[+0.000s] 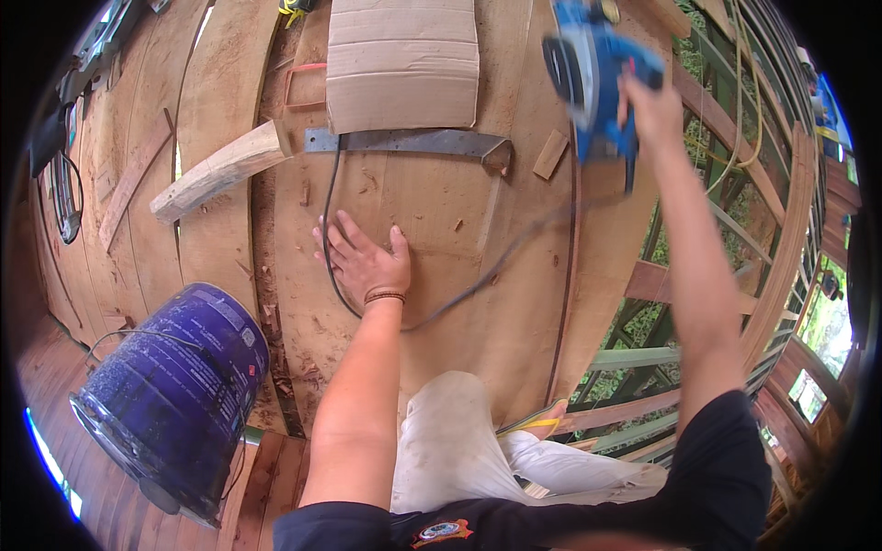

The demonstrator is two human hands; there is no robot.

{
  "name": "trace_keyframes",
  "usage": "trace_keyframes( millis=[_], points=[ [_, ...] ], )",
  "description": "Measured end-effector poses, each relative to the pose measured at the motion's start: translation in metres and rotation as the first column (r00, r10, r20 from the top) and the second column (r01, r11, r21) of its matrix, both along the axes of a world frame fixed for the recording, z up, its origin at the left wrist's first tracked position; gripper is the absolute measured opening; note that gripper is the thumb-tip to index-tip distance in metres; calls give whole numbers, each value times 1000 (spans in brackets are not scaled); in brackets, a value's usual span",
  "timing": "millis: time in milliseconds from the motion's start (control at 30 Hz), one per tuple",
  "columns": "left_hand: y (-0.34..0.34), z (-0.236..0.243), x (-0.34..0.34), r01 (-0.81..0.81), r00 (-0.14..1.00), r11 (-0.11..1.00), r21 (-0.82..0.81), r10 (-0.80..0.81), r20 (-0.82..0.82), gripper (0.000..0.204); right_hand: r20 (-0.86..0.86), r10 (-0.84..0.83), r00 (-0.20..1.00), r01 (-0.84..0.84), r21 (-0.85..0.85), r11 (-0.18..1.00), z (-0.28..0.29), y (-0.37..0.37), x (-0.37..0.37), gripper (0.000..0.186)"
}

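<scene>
Pressing my left hand flat on the wide wooden board, I keep its fingers spread, with the black cable curving just beside my wrist. My right hand is lifted above the board and its fingers are wrapped tight around the handle of the blue power saw. A blue bucket lies tilted at my left, and a piece of cardboard rests further up the board.

A dented blue metal bucket with a wire handle stands at the left on reddish floorboards. Farther up, a flattened cardboard piece lies just above a grey metal bar, with a pale timber offcut angled to its left and a small wood block nearby.
</scene>
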State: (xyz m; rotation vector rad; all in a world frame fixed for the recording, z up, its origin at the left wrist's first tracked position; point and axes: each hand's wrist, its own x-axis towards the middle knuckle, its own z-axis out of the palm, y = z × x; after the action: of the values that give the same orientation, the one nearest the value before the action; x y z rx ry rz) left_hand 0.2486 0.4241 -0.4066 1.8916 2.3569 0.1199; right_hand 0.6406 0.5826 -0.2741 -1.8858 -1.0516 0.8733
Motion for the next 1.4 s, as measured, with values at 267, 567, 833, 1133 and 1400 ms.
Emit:
trace_keyframes(
  millis=[267, 567, 833, 1133, 1400],
  points=[
    [-1, -7, 0, -5, 1000, 998, 55, 4, 12, 95, -100, -346, 933, 307, -286, 908, 25, -337, -68, 26],
    [-1, -11, 0, -15, 1000, 997, 79, 16, -4, 93, -79, -469, 880, 420, -335, 844, 9, -460, -99, 30],
    [-2, -8, 1, 2, 1000, 998, 64, 0, -20, 93, -55, -364, 930, 342, -236, 909, 5, -293, -66, 20],
    [3, 3, 2, 16, 1000, 1000, 24, -16, -2, 94, -11, -208, 978, 206, -111, 972, -8, -43, -18, 17],
    [1, -1, -1, 5, 1000, 999, -33, -4, 28, 96, -10, -101, 995, 101, -1, 995, -21, 184, 18, 14]
  ],
)
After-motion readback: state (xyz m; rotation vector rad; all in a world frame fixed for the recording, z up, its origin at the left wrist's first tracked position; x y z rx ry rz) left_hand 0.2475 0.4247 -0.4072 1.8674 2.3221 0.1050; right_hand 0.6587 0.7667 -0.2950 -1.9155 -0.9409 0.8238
